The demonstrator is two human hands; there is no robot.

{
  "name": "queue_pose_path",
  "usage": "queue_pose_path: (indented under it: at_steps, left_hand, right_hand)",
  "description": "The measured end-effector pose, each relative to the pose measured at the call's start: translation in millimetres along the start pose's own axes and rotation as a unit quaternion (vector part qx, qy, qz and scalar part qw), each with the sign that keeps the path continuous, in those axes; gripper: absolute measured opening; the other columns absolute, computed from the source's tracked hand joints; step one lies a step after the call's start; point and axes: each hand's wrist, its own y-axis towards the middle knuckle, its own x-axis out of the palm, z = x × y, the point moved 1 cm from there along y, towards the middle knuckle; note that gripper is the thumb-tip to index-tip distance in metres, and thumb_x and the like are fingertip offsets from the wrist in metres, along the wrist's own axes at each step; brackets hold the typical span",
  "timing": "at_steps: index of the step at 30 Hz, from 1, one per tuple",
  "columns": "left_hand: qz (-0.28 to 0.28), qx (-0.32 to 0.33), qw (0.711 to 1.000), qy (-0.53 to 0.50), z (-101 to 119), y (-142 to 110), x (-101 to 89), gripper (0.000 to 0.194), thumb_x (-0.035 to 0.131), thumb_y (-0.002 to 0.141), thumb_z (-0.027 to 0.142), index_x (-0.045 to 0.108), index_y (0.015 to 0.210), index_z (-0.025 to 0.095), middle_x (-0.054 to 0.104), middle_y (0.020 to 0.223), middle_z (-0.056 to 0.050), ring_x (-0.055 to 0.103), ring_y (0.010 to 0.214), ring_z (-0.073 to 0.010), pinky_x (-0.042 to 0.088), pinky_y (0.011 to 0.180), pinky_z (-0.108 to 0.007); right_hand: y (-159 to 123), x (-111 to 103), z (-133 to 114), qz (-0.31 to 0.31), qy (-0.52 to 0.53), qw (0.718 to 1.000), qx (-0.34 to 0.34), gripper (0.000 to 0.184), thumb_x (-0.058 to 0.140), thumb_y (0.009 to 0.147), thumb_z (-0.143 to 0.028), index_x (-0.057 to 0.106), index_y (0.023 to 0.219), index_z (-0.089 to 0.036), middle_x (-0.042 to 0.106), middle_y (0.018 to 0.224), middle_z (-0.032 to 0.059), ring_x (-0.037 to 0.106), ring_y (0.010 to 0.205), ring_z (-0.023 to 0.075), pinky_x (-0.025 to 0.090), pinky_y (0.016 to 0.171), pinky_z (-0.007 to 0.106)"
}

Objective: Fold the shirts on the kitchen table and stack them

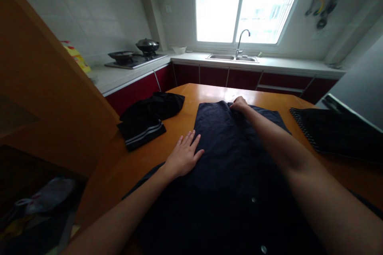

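Note:
A dark navy shirt (221,171) with small light buttons down its front lies spread over the wooden table and runs off the bottom of the view. On its left edge my left hand (184,154) rests flat, fingers spread. Farther off, my right hand (239,103) is closed at the shirt's far edge, with its fingers pinching the cloth there. Part of the shirt's right side is hidden under my right forearm.
Black clothing with white stripes (146,127) lies at the table's left. A dark folded cloth with a patterned border (344,131) lies at the right. Beyond the wooden table (191,92) are a counter with a sink (223,57) and a stove with a lidded wok (148,46).

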Motion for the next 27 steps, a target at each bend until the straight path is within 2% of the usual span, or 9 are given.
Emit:
queue_pose_path:
  at_steps: [3,7,14,17,19,21,23,25,27]
  left_hand:
    - [0.001,0.000,1.000,-0.005,0,0,-0.1,0.067,0.034,0.103,0.055,0.031,0.158,0.018,0.015,0.166,-0.012,0.012,0.154,-0.0266,0.013,0.125,-0.047]
    - [-0.001,0.002,1.000,-0.007,-1,0,0.8,0.067,0.034,0.103,0.056,0.030,0.159,0.019,0.015,0.167,-0.012,0.011,0.155,-0.0269,0.012,0.124,-0.048]
    - [0.001,-0.003,1.000,-0.011,-1,0,-0.5,0.067,0.034,0.103,0.057,0.026,0.160,0.022,0.012,0.167,-0.011,0.012,0.154,-0.0265,0.013,0.124,-0.047]
    - [-0.003,-0.004,1.000,-0.013,-1,-1,-2.1,0.068,0.034,0.103,0.058,0.025,0.160,0.021,0.011,0.167,-0.012,0.010,0.154,-0.0263,0.014,0.124,-0.046]
    - [-0.005,-0.007,1.000,-0.012,-1,-1,-2.9,0.069,0.034,0.103,0.058,0.025,0.160,0.020,0.009,0.167,-0.012,0.009,0.154,-0.0264,0.014,0.124,-0.046]
    - [-0.012,-0.013,1.000,-0.010,-1,-1,-3.6,0.069,0.033,0.103,0.058,0.025,0.160,0.020,0.008,0.167,-0.012,0.007,0.155,-0.0271,0.013,0.124,-0.048]
    - [-0.024,-0.021,0.999,-0.005,0,0,-4.3,0.070,0.032,0.103,0.060,0.024,0.160,0.020,0.007,0.167,-0.013,0.005,0.155,-0.0281,0.011,0.123,-0.052]
    - [-0.033,-0.030,0.999,0.000,1,0,-4.5,0.071,0.031,0.102,0.061,0.024,0.160,0.020,0.006,0.166,-0.014,0.003,0.154,-0.0289,0.010,0.123,-0.054]
    - [-0.033,-0.035,0.999,0.001,0,-2,-3.5,0.072,0.031,0.102,0.062,0.025,0.160,0.021,0.006,0.166,-0.015,0.003,0.154,-0.0294,0.010,0.123,-0.054]
  right_hand:
    - [3,-3,-5,-0.001,-0.016,0.999,0.041,0.030,0.083,0.072,-0.026,0.068,0.092,-0.009,0.070,0.085,0.0098,0.066,0.083,0.0207,0.054,0.074,0.029]
    - [1,-13,-1,0.025,-0.023,0.999,0.034,0.021,0.073,0.082,-0.029,0.070,0.093,-0.012,0.071,0.095,0.0112,0.067,0.088,0.0202,0.052,0.077,0.027]
    - [-19,-11,11,0.060,-0.061,0.996,0.018,0.020,0.070,0.085,-0.034,0.072,0.096,-0.017,0.072,0.105,0.0136,0.065,0.102,0.0266,0.049,0.089,0.035]
    - [-34,-4,3,0.102,-0.082,0.991,-0.001,0.032,0.059,0.092,-0.034,0.067,0.117,-0.015,0.064,0.127,0.0192,0.055,0.122,0.0318,0.042,0.102,0.045]
    - [-51,5,-8,0.123,-0.102,0.986,-0.048,0.042,0.046,0.099,-0.035,0.057,0.134,-0.014,0.052,0.143,0.0214,0.044,0.134,0.0328,0.034,0.108,0.049]
    - [-70,18,-18,0.097,-0.132,0.977,-0.136,0.052,0.036,0.102,-0.041,0.047,0.145,-0.014,0.041,0.155,0.0200,0.033,0.143,0.0317,0.027,0.114,0.050]
    - [-87,32,-25,0.020,-0.164,0.960,-0.224,0.061,0.030,0.103,-0.050,0.038,0.153,-0.015,0.029,0.163,0.0165,0.022,0.150,0.0300,0.018,0.119,0.052]
    - [-95,41,-27,-0.068,-0.182,0.945,-0.262,0.069,0.025,0.102,-0.059,0.031,0.157,-0.017,0.020,0.167,0.0130,0.013,0.153,0.0283,0.008,0.121,0.055]
    - [-91,41,-22,-0.116,-0.183,0.943,-0.254,0.071,0.023,0.102,-0.061,0.030,0.157,-0.018,0.018,0.167,0.0126,0.010,0.154,0.0283,0.004,0.120,0.058]
